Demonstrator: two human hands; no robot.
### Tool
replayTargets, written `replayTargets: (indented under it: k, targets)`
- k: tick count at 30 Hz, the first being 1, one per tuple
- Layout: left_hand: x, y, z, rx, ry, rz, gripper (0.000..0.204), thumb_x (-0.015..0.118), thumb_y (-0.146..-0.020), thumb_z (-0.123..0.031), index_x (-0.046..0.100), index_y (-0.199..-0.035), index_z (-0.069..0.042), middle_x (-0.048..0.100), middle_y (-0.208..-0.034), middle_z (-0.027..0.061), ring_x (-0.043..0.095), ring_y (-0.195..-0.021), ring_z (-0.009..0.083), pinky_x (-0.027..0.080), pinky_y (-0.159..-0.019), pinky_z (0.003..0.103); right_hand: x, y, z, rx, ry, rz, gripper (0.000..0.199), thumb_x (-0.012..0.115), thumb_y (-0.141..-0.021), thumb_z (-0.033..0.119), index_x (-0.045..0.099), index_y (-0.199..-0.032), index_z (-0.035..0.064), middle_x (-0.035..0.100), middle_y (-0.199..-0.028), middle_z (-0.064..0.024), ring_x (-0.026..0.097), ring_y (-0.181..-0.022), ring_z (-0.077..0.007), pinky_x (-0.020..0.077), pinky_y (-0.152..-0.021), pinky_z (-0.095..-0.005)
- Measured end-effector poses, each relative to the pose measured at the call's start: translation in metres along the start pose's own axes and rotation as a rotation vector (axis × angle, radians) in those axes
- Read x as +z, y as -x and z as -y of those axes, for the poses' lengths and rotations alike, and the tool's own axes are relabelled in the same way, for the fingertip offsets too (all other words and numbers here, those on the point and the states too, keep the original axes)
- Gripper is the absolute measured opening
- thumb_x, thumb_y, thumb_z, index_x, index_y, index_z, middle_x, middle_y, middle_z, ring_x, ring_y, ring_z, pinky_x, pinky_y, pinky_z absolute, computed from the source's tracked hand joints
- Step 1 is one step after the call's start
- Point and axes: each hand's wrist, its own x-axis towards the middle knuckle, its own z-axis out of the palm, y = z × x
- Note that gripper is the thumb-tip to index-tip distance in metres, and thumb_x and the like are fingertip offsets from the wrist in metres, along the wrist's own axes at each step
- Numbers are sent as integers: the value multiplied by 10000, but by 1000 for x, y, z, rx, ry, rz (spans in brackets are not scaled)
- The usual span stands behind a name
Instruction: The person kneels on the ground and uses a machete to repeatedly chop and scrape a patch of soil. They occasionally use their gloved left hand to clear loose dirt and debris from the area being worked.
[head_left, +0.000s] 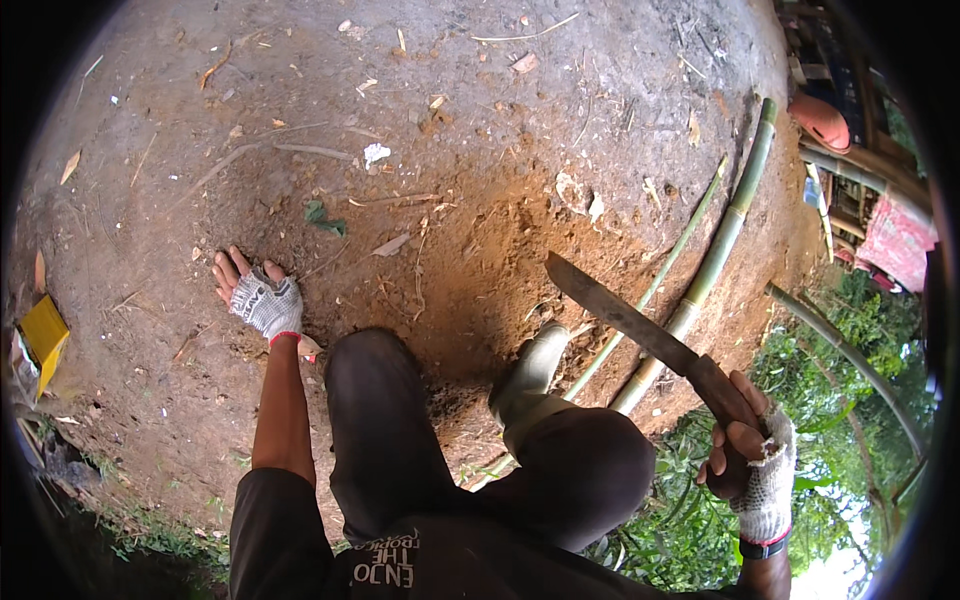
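My right hand (757, 460), in a pale fingerless work glove with a dark band at the wrist, is closed round the dark handle of a machete (625, 318). Its long, dull blade points up and to the left, over the bamboo. My left hand (260, 295) wears a matching glove with a red cuff. Its bare fingers are stretched out above or on the bare soil beside my left knee, and nothing shows in it; whether the palm touches the ground I cannot tell.
A thick green bamboo pole (725, 240) and a thinner stalk (683, 240) lie on the ground at my right. A yellow object (43, 345) sits at the far left. Leafy plants (700, 510) grow at lower right. Wood chips and a crumpled white scrap (376, 154) dot the soil.
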Motion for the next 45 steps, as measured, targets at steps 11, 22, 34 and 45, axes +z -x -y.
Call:
replayTargets:
  k: [11,22,34,45]
  targets:
    - [55,-33,24,-18,-9,-8,622,493,-911,-289,326,-1472,-78,266,-1540,172,214,-1429,361,145,-1158,524,109,-211,-126,181,-271,173,437,456,-948,161,419,-1364,33,535,-725,-59,529,-531,-183,499,-444,-361]
    - [-31,0,6,14,18,-4,626,508,-896,-266,338,-1460,-57,295,-1521,186,235,-1416,375,150,-1153,537,8,-201,-319,130,-438,203,154,600,-829,88,554,-964,31,581,-658,-81,589,-518,-216,514,-465,-368]
    - [-55,5,31,-4,25,-5,643,507,-891,-277,322,-1469,-65,237,-1554,155,189,-1439,351,117,-1167,508,34,-33,-143,-25,-341,115,541,498,-932,82,331,-1443,24,578,-805,-104,619,-605,-219,566,-520,-358]
    - [-14,-24,45,4,66,-28,625,501,-905,-288,333,-1470,-83,268,-1545,141,208,-1435,345,140,-1155,527,57,8,-20,275,-387,1,569,514,-851,59,371,-1400,16,577,-729,-115,580,-536,-222,526,-437,-391]
